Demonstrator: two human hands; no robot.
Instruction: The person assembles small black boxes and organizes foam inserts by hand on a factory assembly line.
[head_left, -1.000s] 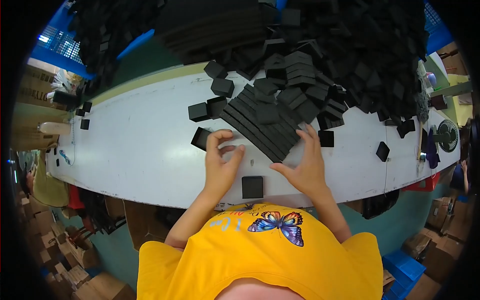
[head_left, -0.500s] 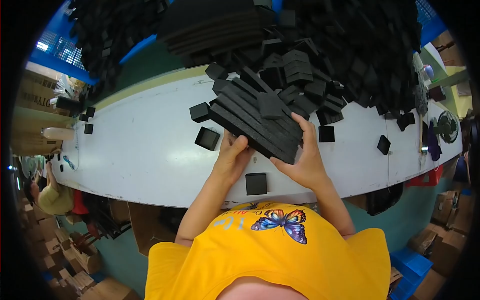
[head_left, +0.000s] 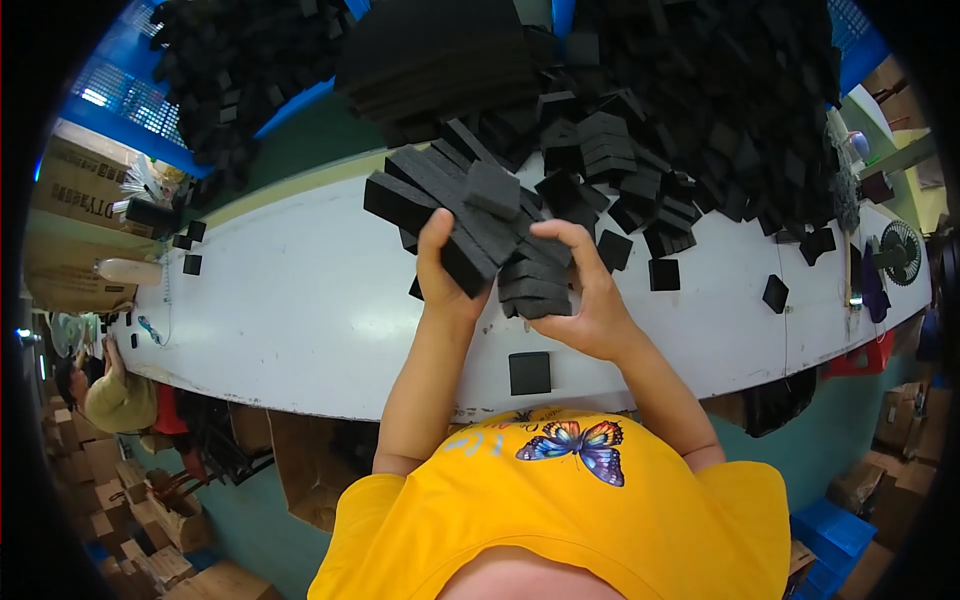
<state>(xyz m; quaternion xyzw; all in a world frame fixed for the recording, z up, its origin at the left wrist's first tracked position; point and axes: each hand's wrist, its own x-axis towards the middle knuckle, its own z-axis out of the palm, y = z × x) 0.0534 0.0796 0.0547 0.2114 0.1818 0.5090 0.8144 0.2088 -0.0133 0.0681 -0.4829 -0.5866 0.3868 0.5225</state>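
Observation:
My left hand point(head_left: 445, 275) grips a bundle of thick black foam strips point(head_left: 425, 195), its thumb pressed on the near strip. A small stack of foam pieces point(head_left: 535, 277) sits in my right hand point(head_left: 590, 300), the fingers curled around its side. The two bundles meet at an angle above the white table. One loose grey-black foam block point(head_left: 493, 190) rests on top of the strips. Nearer my body, a single square foam block point(head_left: 530, 373) lies on the table. Parts of both hands are hidden behind the foam.
Heaped black foam blocks point(head_left: 700, 120) cover the far right of the white table point(head_left: 300, 310). A thick foam stack point(head_left: 435, 60) stands behind. Blue crates point(head_left: 110, 85) line the back left. On the right is a small fan point(head_left: 897, 250); another person point(head_left: 115, 395) sits far left.
The foam bundle has split into two angled parts, one in each hand. My left hand has risen, its thumb now upright against the strips. The camera view has shifted slightly.

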